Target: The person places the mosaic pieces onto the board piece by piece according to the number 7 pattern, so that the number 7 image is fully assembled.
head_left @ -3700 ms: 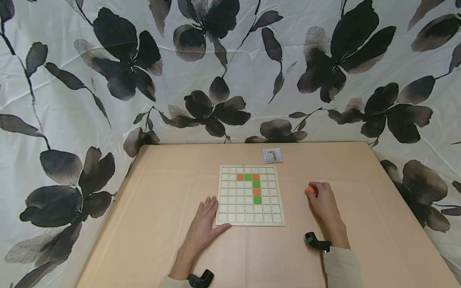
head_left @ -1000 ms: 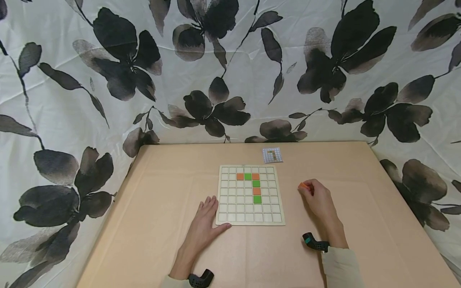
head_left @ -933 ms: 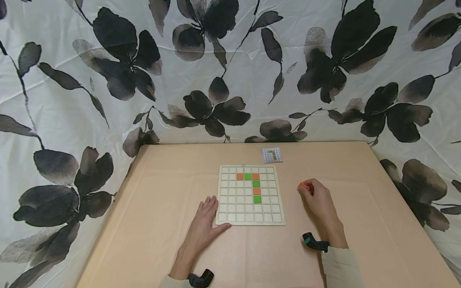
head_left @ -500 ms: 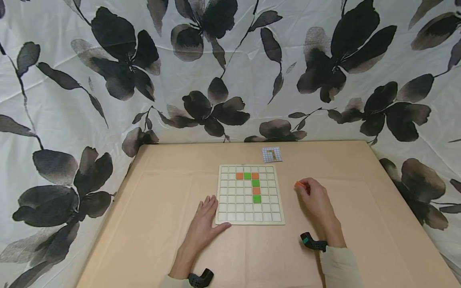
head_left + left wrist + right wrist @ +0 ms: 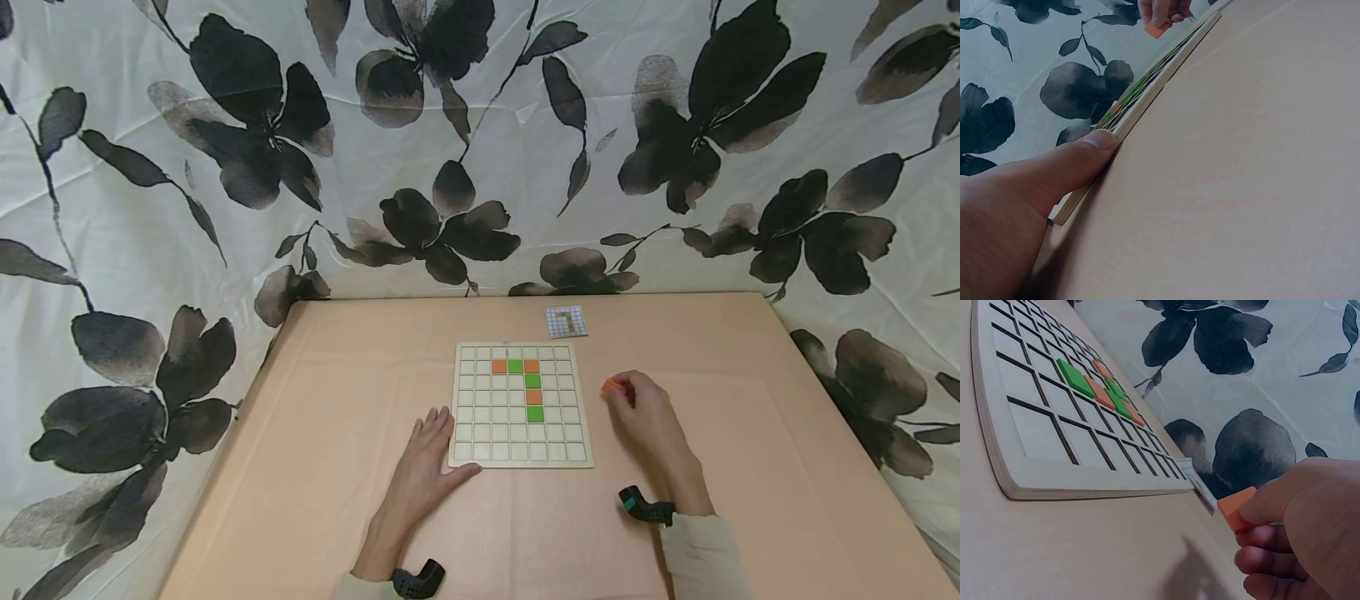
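Observation:
A white grid board [image 5: 487,433] lies on the table, with orange and green square tiles set in several of its cells, such as a green tile [image 5: 535,414]. My left hand [image 5: 427,467] rests at the board's left edge, fingers straight, the thumb over its near left corner. In the left wrist view that thumb [image 5: 1079,159] presses on the board's rim. To the right of the board, my right hand [image 5: 648,417] pinches an orange square tile [image 5: 1235,509] between thumb and fingers, held above the table.
A small card [image 5: 567,322] printed with a coloured grid lies behind the board. Dark devices are strapped on both wrists, one on the right wrist [image 5: 647,507]. A floral cloth [image 5: 450,125] hangs behind the table [image 5: 337,375].
My right hand has moved left with the orange tile, closer to the board. The left hand and the tiles on the board have stayed in place.

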Available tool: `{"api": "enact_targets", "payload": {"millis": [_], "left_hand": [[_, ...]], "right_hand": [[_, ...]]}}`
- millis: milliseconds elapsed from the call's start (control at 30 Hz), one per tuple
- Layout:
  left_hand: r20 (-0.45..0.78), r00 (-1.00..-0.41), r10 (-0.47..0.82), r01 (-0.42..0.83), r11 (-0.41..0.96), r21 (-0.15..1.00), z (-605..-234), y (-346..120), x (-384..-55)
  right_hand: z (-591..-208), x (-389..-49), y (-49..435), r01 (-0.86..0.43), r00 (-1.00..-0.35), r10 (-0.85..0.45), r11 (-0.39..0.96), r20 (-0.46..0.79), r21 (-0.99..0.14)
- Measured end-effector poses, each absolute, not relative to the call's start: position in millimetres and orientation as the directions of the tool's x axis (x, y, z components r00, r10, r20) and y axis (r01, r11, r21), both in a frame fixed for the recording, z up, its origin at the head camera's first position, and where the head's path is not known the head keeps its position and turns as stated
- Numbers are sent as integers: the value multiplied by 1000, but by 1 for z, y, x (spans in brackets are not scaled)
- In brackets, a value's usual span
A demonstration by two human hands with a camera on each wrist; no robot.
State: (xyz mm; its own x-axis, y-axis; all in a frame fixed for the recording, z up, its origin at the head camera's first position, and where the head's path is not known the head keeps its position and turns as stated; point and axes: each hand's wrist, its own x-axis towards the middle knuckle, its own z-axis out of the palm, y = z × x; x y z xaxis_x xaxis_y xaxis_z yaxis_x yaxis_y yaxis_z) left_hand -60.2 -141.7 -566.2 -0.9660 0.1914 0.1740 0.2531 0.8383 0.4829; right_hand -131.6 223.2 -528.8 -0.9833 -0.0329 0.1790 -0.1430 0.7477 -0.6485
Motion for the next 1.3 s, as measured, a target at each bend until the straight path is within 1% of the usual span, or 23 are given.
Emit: {"api": "enact_targets", "payload": {"millis": [667, 967, 1300], "left_hand": [[188, -963, 194, 264, 825, 500, -565, -142, -60], [181, -964, 195, 261, 826, 500, -565, -141, -60], [187, -963, 195, 264, 827, 497, -565, -142, -60]], "right_hand": [[-527, -130, 201, -145, -988, -72, 745, 139, -651], [-528, -129, 193, -180, -983, -109, 731, 147, -659], [-527, -127, 186, -188, -982, -132, 712, 134, -676]]}}
